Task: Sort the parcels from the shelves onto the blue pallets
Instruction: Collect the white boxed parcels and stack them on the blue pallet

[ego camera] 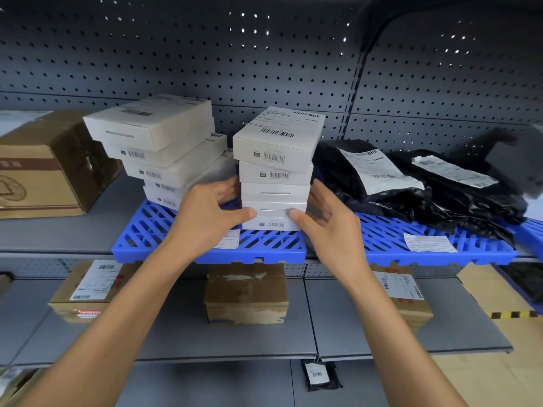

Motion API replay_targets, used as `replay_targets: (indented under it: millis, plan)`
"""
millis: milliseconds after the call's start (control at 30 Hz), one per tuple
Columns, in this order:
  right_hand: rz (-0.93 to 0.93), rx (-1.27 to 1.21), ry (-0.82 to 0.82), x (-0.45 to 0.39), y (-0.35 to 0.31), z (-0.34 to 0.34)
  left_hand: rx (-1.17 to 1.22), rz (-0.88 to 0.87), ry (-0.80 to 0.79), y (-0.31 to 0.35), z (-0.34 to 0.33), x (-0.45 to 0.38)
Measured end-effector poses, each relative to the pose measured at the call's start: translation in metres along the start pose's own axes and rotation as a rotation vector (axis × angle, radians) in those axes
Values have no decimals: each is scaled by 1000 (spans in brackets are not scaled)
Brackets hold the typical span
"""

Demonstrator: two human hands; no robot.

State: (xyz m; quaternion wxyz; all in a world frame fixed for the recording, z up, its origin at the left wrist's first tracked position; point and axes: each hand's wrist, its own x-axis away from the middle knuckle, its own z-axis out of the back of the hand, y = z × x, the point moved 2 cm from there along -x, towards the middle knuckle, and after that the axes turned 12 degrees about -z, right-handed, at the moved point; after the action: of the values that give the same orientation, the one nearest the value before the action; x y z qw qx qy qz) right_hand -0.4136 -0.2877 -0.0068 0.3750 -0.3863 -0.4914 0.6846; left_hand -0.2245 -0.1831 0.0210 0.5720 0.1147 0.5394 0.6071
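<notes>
A stack of several white boxes [276, 171] with barcode labels stands on a blue pallet [164, 227] on the middle shelf. My left hand [211, 210] grips the stack's lower left corner, thumb on the front of a low box and fingers curled round its left side. My right hand [323, 218] mirrors it on the right, thumb touching the front and fingers stretched along the side. A second, crooked stack of white boxes [164, 151] sits on the same pallet behind and to the left.
Black plastic mailer bags [440, 201] with white labels lie on a second blue pallet [382, 242] to the right. A large cardboard box [44, 171] stands at left. Brown parcels [246, 292] [88, 289] [402, 292] sit on the shelf below; a small black parcel [320, 376] lies lower down.
</notes>
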Motion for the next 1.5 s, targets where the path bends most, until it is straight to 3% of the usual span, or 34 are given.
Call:
replay_targets:
  millis: [300,767,1100,1500]
  plan:
    - [265,15,118,5,-62,-1,184,-178,164,28,3,-12]
    - [200,27,95,-13,-55,5,207,-197,108,32,6,-11]
    - [231,-24,129,-19,-46,1,143,-131,236,25,4,-15]
    - [226,-80,225,-22,-37,-5,78,-180,319,19,-5,-12]
